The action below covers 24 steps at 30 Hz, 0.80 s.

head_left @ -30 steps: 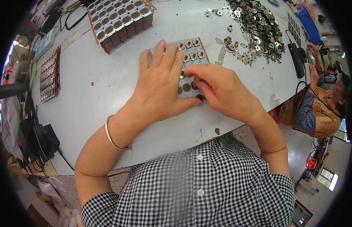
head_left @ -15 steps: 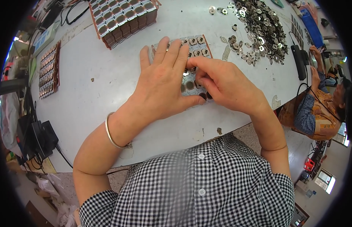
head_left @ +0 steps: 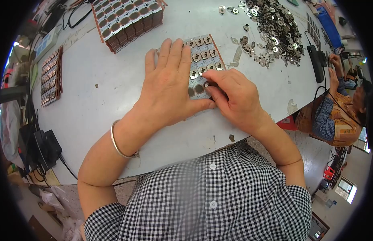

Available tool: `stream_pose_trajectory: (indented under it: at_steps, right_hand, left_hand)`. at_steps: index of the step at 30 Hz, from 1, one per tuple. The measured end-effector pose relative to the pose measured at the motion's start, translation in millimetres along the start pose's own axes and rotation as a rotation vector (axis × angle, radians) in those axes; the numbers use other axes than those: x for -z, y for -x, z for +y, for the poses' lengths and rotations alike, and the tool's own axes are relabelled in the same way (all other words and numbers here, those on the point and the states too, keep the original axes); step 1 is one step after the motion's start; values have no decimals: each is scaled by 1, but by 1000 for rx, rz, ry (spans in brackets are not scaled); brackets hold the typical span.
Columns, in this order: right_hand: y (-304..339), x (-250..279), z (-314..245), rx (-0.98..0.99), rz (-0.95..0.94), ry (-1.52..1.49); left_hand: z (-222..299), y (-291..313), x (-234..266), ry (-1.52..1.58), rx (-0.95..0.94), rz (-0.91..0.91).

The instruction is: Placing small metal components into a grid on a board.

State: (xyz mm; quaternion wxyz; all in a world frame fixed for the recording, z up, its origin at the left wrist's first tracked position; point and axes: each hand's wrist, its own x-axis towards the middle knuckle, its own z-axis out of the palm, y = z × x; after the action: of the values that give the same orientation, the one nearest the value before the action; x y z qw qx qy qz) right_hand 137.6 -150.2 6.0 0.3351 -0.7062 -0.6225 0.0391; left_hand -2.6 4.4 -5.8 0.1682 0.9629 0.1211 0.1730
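Note:
Flat across the left side of a circuit board panel (head_left: 200, 64) lies my left hand (head_left: 166, 90), its fingers stretched out and its thumb along the near edge. Rows of silvery coin-cell clips (head_left: 195, 56) sit on the panel's far part. Nearer to me, bare round pads (head_left: 199, 88) show beside my left thumb. My right hand (head_left: 237, 94) is closed in a pinch over the panel's right side, with a small metal clip (head_left: 207, 84) partly showing between thumb and forefinger. My left palm and fingers hide much of the panel.
A tall stack of panels (head_left: 132, 30) stands at the far left. Another small stack, fitted with clips (head_left: 50, 78), is at the left edge. Loose clips lie in a big pile (head_left: 276, 36) at the far right, near a black power strip (head_left: 315, 66). A co-worker (head_left: 339, 114) sits at right.
My right hand has shifted slightly down, uncovering more clips on the panel's right side. My left hand has moved slightly left. The fitted clips show more plainly now.

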Motion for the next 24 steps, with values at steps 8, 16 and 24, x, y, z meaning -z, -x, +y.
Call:
stream_pose_trajectory:
  at_steps: [8,16,24]
  right_hand:
    - [5,-6,-3,-47,41,-44]
    - [2,-4,-9,-131,50,-82]
    - [1,0,-10,-156,-26,-89]
  left_hand:
    - [0,-1,0,-13,-6,-13]
    - [-1,1,0,-23,-12,-17]
    - [-3,0,1,-29,-23,-23]
